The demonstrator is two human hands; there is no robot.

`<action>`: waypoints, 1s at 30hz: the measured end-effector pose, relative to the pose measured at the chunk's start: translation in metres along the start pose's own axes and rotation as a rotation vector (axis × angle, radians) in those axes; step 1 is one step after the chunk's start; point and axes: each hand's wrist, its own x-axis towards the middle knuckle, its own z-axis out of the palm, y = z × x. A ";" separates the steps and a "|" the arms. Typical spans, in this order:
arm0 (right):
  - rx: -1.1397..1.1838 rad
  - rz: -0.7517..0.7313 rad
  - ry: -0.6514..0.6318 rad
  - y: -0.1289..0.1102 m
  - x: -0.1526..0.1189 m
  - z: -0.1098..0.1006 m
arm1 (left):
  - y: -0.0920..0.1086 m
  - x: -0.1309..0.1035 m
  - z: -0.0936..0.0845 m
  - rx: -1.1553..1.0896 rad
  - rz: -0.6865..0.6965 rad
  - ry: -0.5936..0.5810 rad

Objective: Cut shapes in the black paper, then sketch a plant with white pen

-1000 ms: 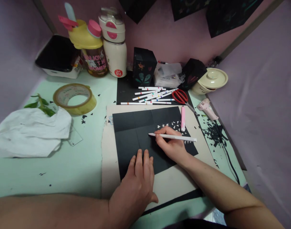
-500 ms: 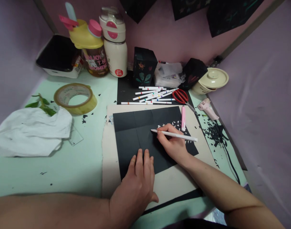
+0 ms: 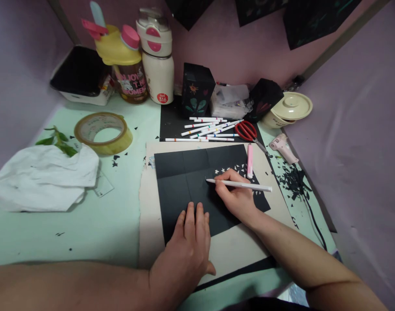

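Observation:
A creased sheet of black paper [image 3: 174,185] lies on a pale board [image 3: 148,207], its right part pierced by small star and triangle cut-outs [image 3: 236,168]. My left hand [image 3: 187,246] rests flat on the sheet's lower edge, fingers stretched out. In my right hand [image 3: 234,196] is a slim white pen [image 3: 246,185], pinched between thumb and fingers. Its tip meets the paper near the middle, where a short faint mark shows. Just beyond that hand a pink capped cutter or pen [image 3: 250,160] lies across the sheet's right edge.
White markers [image 3: 210,129] and red-handled scissors [image 3: 246,131] lie behind the board. A pink glue gun [image 3: 283,149] and black paper scraps [image 3: 293,179] are at right. Left are a tape roll [image 3: 103,134] and white cloth [image 3: 45,179]. Bottles [image 3: 158,73] and a black decorated box [image 3: 197,90] stand behind.
The pen tip has shifted slightly down, and a small mark now shows just above it. My left hand has stayed in place. The whole view has moved a little.

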 end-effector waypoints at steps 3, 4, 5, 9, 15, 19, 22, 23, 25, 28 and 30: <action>0.000 -0.002 -0.013 0.000 -0.001 -0.001 | 0.000 0.000 0.001 0.000 0.001 0.001; 0.001 -0.004 -0.018 -0.001 -0.001 -0.001 | 0.000 0.000 0.001 -0.004 0.001 0.000; 0.004 -0.005 -0.023 -0.001 -0.001 -0.002 | 0.001 0.000 0.001 -0.007 0.000 0.000; 0.018 -0.013 -0.031 -0.003 -0.002 -0.002 | 0.001 0.000 0.001 -0.010 -0.001 0.000; 0.032 -0.044 -0.052 -0.003 -0.002 -0.001 | 0.000 0.001 0.000 -0.003 0.003 0.015; 0.030 -0.066 -0.069 -0.004 -0.002 -0.001 | 0.000 0.002 -0.001 -0.019 -0.005 0.032; 0.034 -0.079 -0.075 -0.006 -0.001 -0.001 | 0.001 0.002 -0.002 -0.023 -0.009 0.043; 0.037 -0.082 -0.075 -0.007 -0.001 -0.001 | 0.001 0.002 -0.002 -0.022 -0.008 0.043; 0.042 -0.084 -0.074 -0.008 -0.001 -0.001 | 0.000 0.002 -0.002 -0.019 -0.008 0.040; 0.047 -0.086 -0.073 -0.008 0.000 -0.001 | 0.000 0.001 -0.002 -0.019 -0.010 0.037; 0.050 -0.090 -0.072 -0.008 0.000 -0.001 | 0.000 0.001 -0.002 -0.020 -0.008 0.033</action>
